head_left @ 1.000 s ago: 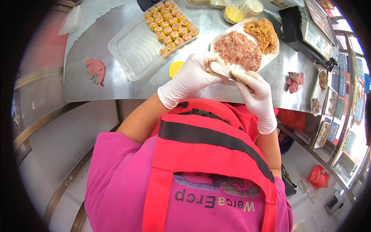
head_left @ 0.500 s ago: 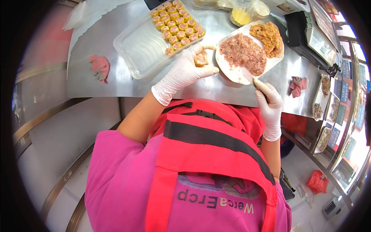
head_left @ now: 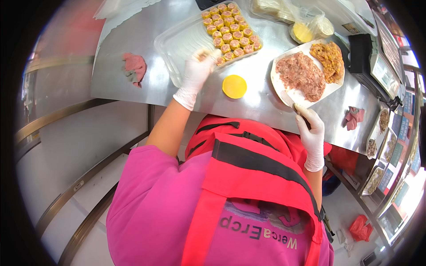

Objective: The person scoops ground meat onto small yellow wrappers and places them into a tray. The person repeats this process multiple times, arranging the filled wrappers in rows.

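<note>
My left hand [head_left: 198, 73], in a white glove, reaches to the clear plastic tray [head_left: 171, 48], fingers curled together beside the corner of the siu mai rows [head_left: 230, 31]. Whatever those fingers hold is hidden from view. A round yellow wrapper [head_left: 234, 86] lies on the steel table to the right of this hand. My gloved right hand [head_left: 313, 133] grips a flat-bladed spatula [head_left: 287, 99] at the near edge of a white plate [head_left: 277, 86]. On the plate sit pink minced meat [head_left: 301, 75] and an orange-yellow chunky mix [head_left: 328, 61].
Pink cloths lie at the left [head_left: 134, 68] and right [head_left: 353, 117] of the steel table [head_left: 111, 84]. Bagged yellow wrappers [head_left: 303, 32] stand behind the plate. A black-and-white machine [head_left: 377, 66] is at the right, near small food trays [head_left: 372, 148].
My left hand has carried a siu mai from beside the plate leftward to the tray, uncovering the yellow wrapper. My right hand stays by the plate with the spatula. The view has shifted.
</note>
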A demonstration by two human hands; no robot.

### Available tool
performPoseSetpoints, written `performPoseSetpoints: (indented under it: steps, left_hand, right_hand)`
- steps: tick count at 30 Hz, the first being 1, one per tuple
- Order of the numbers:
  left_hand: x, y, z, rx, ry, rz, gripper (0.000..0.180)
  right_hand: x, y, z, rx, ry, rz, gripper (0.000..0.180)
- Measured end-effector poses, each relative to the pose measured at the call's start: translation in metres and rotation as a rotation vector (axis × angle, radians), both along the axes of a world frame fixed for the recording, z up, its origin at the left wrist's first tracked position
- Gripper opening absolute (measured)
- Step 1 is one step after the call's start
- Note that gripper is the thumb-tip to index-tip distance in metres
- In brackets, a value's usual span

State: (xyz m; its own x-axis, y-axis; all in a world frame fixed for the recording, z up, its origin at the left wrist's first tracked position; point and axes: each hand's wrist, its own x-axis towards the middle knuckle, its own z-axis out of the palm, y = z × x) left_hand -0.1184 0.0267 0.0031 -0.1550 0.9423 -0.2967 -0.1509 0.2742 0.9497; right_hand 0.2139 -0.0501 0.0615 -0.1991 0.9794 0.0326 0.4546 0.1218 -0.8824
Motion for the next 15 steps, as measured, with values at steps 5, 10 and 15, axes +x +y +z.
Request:
performPoseSetpoints:
  steps: [5, 10, 15]
  left_hand:
    - [-0.037, 0.028, -0.024, -0.096, -0.061, 0.035, 0.025]
    - [-0.046, 0.039, -0.06, -0.045, 0.422, -0.291, 0.028]
    - [-0.035, 0.039, -0.054, 0.096, 0.648, -0.293, 0.031]
  right_hand:
    - [-0.002, -0.006, -0.009, -0.034, -0.01, 0.0, 0.027]
    - [0.001, -0.006, -0.013, -0.044, -0.01, -0.008, 0.028]
    - [0.009, -0.007, -0.018, -0.086, -0.016, -0.011, 0.029]
